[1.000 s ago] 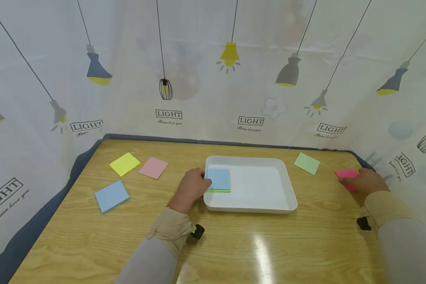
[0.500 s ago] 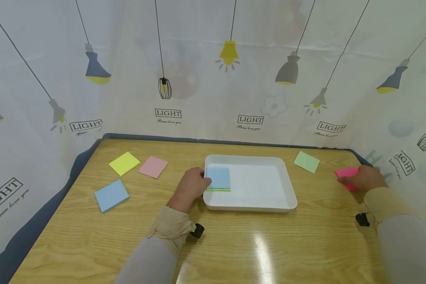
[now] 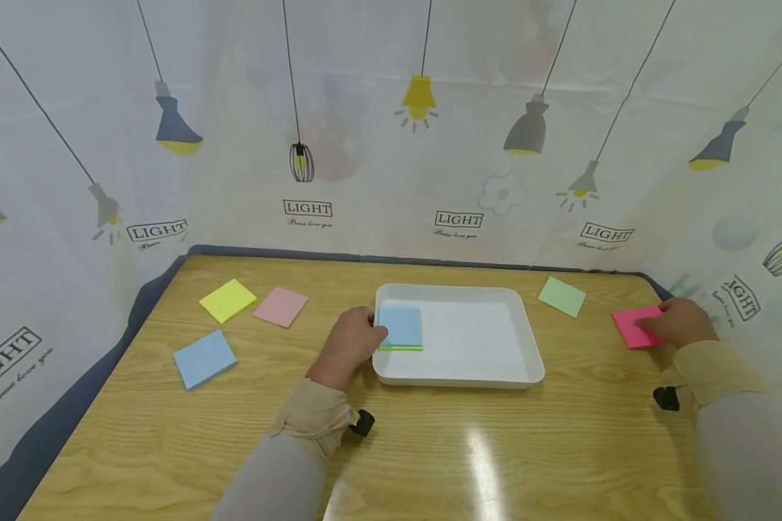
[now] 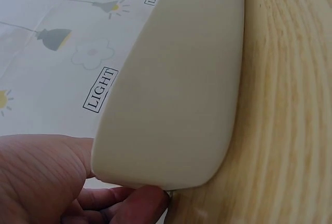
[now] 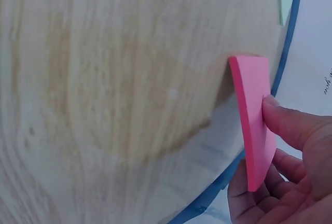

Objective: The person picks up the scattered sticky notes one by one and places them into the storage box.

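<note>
Right hand pinches the pink pad by one side, thumb on top, at the table's right end; with that lopsided hold it could twist or slip. Left hand grips the tray's left rim, thumb close to the blue pad inside, so a tug could skew either.
</note>
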